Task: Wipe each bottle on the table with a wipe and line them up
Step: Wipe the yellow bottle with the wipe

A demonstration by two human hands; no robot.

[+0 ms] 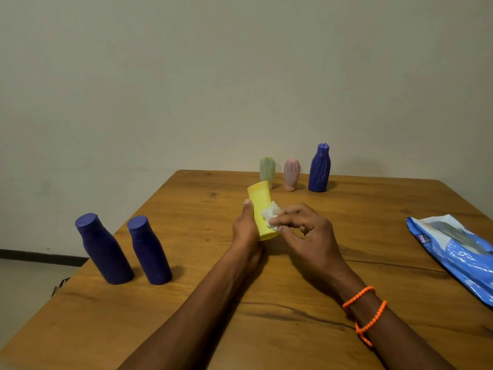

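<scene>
While left hand (pixel 246 228) grips it, yellow bottle (pixel 261 209) tilts, white wipe (pixel 270 213) against side.

A wooden table (pixel 346 263) is filling the lower half of the view, its brown top showing dark knots and a long dark crack running across the grain near the front. Its far edge is sitting close to a plain pale wall (pixel 240 76), which is taking up the whole upper half. At the lower left, a strip of light floor (pixel 24 284) is showing beside the table, and a dark baseboard (pixel 40 256) is running along the foot of the wall there. A string of orange beads (pixel 365 313) is lying looped twice around a wrist above the table's front right part.
</scene>
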